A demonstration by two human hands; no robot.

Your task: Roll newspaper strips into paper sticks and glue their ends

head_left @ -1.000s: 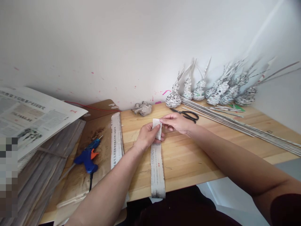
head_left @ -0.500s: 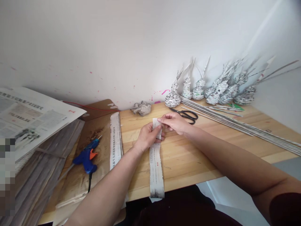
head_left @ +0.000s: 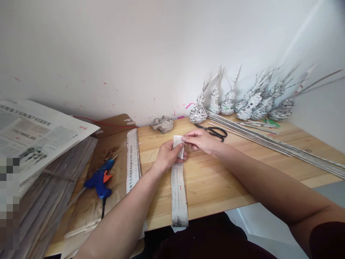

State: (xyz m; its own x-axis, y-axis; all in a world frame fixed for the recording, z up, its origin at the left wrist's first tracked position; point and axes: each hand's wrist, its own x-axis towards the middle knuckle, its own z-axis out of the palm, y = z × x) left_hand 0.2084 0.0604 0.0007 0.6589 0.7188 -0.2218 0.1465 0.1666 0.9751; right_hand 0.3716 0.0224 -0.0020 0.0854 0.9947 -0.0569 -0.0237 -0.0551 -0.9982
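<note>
A long narrow newspaper strip (head_left: 178, 194) lies on the wooden table (head_left: 242, 172), running from my hands to the front edge and hanging over it. My left hand (head_left: 166, 157) presses and pinches the strip's far end with thumb on top. My right hand (head_left: 199, 139) pinches the strip's top corner from the right, fingers closed on the paper. Both hands meet at the strip's far end, which is lifted slightly off the table.
A stack of cut newspaper strips (head_left: 133, 158) lies left of my hands. A blue glue gun (head_left: 99, 178) rests on brown cardboard. Black scissors (head_left: 215, 132), rolled paper sticks (head_left: 283, 147) and woven paper figures (head_left: 242, 104) sit at the back right. Newspapers (head_left: 37, 133) are piled at left.
Almost nothing moved. My hands shifted slightly on the strip's far end and keep their hold on it.
</note>
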